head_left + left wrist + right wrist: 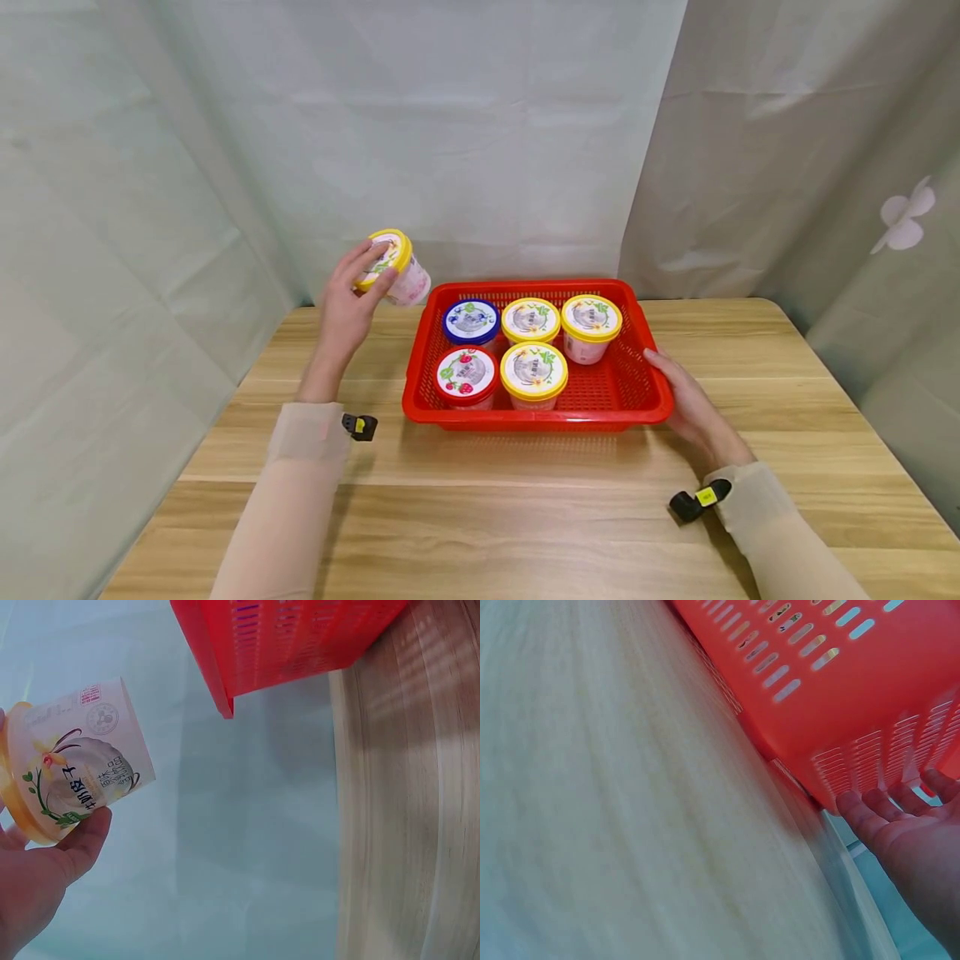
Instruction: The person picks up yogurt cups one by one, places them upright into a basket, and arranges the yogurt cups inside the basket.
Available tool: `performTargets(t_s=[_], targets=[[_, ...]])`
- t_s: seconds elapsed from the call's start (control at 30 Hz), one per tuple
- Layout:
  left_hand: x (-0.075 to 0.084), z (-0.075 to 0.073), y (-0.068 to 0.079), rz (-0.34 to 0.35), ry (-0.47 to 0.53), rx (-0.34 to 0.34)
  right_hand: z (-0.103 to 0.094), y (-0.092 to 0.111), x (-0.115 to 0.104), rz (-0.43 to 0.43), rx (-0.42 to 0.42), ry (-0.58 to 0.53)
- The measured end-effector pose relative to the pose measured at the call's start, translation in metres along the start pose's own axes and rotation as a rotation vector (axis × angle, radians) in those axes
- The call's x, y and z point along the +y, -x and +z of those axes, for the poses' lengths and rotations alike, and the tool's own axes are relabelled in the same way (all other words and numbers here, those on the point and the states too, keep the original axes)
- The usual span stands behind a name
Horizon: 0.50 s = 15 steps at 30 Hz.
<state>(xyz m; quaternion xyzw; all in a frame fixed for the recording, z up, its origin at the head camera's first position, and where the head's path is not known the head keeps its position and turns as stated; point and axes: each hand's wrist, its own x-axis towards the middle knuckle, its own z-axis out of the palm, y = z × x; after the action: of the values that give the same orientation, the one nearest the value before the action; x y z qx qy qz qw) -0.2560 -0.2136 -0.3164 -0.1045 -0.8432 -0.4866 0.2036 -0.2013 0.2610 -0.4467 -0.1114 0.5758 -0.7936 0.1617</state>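
Note:
In the head view my left hand [352,292] grips a paper tub with a yellow lid [408,279], held tilted above the table's far left edge. Its thumb and fingers span the lid; the left wrist view shows the tub's printed white side [90,754] and my thumb against it. My right hand [686,400] holds the red plastic basket [615,392] at its right end, thumb over the rim and fingers along the slotted outer wall [870,761]. Inside sit a blue-lidded tub [471,322], a red-lidded tub [467,375] and three yellow-lidded tubs [534,371].
The basket stands on a wood-grain table [480,500], toward its far edge. Pale cloth sheets [450,150] hang behind and at both sides. A bare stretch of basket floor [596,392] shows at the front right.

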Motion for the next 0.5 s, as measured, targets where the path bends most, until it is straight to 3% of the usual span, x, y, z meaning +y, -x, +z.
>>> performTargets(t_s=[0.23, 0.5], targets=[[0.036, 0.007, 0.01, 0.026, 0.013, -0.031, 0.0, 0.001, -0.001, -0.004, -0.012, 0.005], [0.053, 0.013, 0.01, 0.068, 0.03, -0.041, 0.001, 0.0, 0.0, 0.002, 0.0, 0.006]])
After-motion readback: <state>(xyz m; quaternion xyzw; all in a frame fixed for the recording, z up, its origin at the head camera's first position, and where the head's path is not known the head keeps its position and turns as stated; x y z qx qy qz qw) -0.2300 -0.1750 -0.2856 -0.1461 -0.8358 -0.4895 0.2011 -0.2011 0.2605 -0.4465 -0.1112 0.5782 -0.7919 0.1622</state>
